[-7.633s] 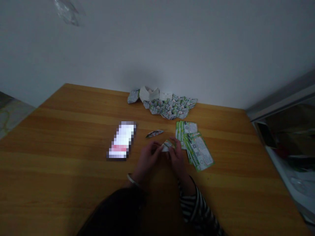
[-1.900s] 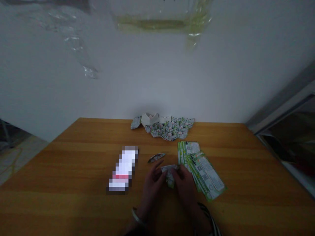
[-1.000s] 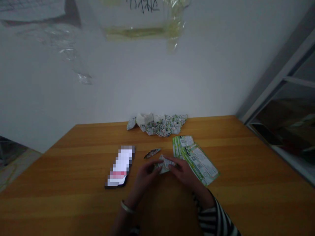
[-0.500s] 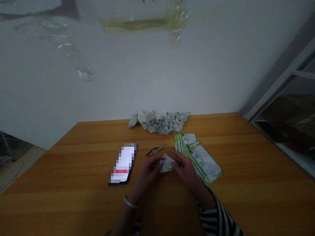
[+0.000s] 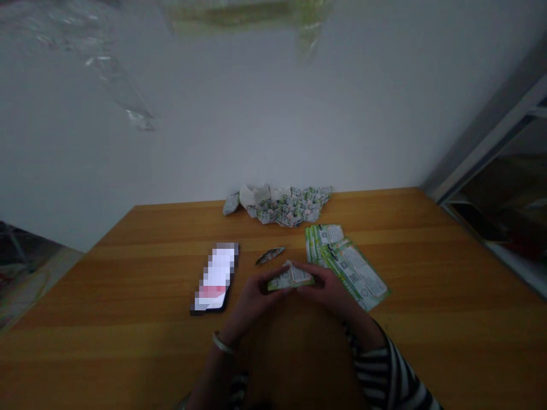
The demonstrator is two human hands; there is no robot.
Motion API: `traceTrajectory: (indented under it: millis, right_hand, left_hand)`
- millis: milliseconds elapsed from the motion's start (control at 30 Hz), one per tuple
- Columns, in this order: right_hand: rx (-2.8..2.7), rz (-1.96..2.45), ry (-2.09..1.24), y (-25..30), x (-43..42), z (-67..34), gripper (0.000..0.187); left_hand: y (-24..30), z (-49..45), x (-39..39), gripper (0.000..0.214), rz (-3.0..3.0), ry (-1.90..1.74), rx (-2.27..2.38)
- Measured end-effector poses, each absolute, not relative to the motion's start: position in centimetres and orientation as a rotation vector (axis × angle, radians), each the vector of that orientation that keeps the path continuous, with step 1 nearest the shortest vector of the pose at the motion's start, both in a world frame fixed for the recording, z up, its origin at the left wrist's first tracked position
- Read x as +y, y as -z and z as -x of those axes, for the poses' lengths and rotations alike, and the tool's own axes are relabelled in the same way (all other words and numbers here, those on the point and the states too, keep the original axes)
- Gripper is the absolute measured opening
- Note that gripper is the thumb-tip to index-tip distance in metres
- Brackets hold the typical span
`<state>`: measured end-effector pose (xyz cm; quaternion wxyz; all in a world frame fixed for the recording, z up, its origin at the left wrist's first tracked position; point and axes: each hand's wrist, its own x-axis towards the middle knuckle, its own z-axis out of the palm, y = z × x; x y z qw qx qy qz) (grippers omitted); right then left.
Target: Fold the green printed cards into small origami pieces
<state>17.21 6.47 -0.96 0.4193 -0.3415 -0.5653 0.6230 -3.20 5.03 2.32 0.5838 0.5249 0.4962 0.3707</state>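
Note:
A small folded piece of printed green-and-white paper (image 5: 291,277) is held between both hands above the table. My left hand (image 5: 255,293) pinches its left end, and my right hand (image 5: 325,287) grips the right end. The paper has a raised peak in its middle. Just beyond my fingers lies a small, narrow folded paper piece (image 5: 270,255). To the right of my right hand, several printed green-and-white leaflets (image 5: 359,273) overlap on the table.
A phone with a lit, blurred screen (image 5: 217,276) lies left of my hands on the wooden table (image 5: 128,319). Against the white wall (image 5: 273,125) stands a cluster of folded paper pieces (image 5: 290,208) with white parts. A framed opening (image 5: 496,171) is at the right.
The folded paper has turned from a small triangle into a wider shape with a central peak. My fingers have shifted to its two ends. The view has tilted slightly downward.

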Motion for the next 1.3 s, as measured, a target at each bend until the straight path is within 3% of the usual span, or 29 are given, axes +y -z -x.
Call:
traceTrajectory:
  millis: [367, 567, 867, 1100, 1300]
  right_hand:
    - [-1.451, 0.871, -1.46, 1.4, 6.4, -16.9, 0.052]
    - [-1.455, 0.905, -1.414, 2.0, 6.3, -16.7, 0.039]
    - [-1.474, 1.058, -1.376, 0.9, 6.2, -16.7, 0.025]
    - [-1.5, 1.066, -1.385, 0.1, 5.9, -16.6, 0.03]
    - [-1.503, 1.091, -1.401, 0.5, 6.0, -16.7, 0.021]
  left_hand:
    - [-2.3, 3.2, 4.9, 0.05, -1.192, -0.893, 1.1]
    - [-1.9, 3.0, 5.1, 0.045, -1.236, -0.92, 1.156]
    - [-1.2, 2.3, 5.1, 0.055, -1.327, -0.901, 1.239]
    - [-0.5, 2.2, 5.1, 0.056, -1.323, -0.913, 1.252]
    - [-1.3, 2.4, 5.1, 0.051, -1.321, -0.913, 1.246]
